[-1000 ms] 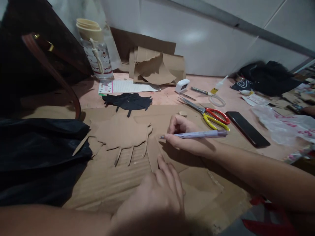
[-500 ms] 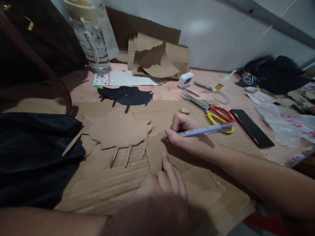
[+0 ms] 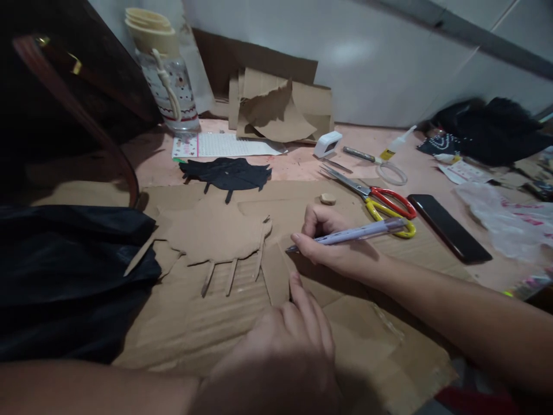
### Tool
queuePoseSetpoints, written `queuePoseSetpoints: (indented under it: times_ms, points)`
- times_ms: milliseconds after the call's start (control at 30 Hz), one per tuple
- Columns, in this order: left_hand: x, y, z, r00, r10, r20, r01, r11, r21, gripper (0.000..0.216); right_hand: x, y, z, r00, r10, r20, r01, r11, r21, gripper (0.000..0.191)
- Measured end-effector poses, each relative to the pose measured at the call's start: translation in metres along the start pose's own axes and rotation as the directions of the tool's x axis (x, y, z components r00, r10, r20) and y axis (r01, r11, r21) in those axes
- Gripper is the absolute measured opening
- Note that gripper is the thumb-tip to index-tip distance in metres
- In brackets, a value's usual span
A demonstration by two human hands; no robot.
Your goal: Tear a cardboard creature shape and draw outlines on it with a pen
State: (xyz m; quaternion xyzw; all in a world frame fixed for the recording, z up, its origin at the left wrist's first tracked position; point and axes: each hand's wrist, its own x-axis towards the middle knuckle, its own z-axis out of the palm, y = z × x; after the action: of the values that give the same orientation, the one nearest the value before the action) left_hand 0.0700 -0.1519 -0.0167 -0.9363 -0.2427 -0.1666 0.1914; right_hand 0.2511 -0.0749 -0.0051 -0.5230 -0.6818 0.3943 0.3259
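Note:
In my right hand [image 3: 324,236] is a light purple pen [image 3: 358,231], pinched near its point. The pen's tip is at a smooth cardboard piece [image 3: 276,271]. My left hand [image 3: 289,340] lies at the lower middle, with its index finger stretched out onto the same piece and nothing visibly gripped. Beside it, to the left, is a cardboard cutout [image 3: 211,233] with a bulky body and thin leg-like strips. A matching black cutout [image 3: 228,173] lies behind that. Under the hands spreads a large corrugated cardboard sheet [image 3: 190,317].
Scissors [image 3: 367,193] with red and yellow handles lie beyond my right hand, next to a black phone [image 3: 449,227]. A bottle [image 3: 168,86] and folded cardboard [image 3: 280,109] stand at the back. Black fabric [image 3: 64,276] covers the left side; a glue bottle [image 3: 393,147] lies back right.
The camera view has shifted slightly, so everything sits a little lower and further right. Both hands keep nearly the same places on the cardboard, and the pen stays in my right hand.

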Motion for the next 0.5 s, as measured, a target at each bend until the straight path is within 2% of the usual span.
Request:
queuePoseSetpoints:
  times_ms: [100,233,400,500]
  points:
    - [0.0,0.003,-0.001,1.0,0.003,0.01,-0.003,1.0,0.006,0.039,0.0,0.002,0.0,1.0,-0.007,-0.022,0.006,1.0,-0.015,0.033]
    - [-0.001,0.008,0.003,0.997,-0.07,-0.019,0.07,0.997,0.028,0.042,-0.001,0.003,-0.002,1.0,0.001,-0.01,-0.001,1.0,-0.025,0.034]
    - [0.002,-0.003,-0.003,0.999,0.037,-0.007,-0.037,0.998,0.043,0.037,0.0,-0.003,-0.007,1.0,0.004,0.012,-0.004,1.0,0.022,0.034]
    - [0.005,-0.008,-0.008,0.998,0.061,-0.008,-0.061,0.997,0.044,0.036,0.0,-0.003,-0.007,1.0,-0.006,0.024,0.005,0.999,0.046,0.033]
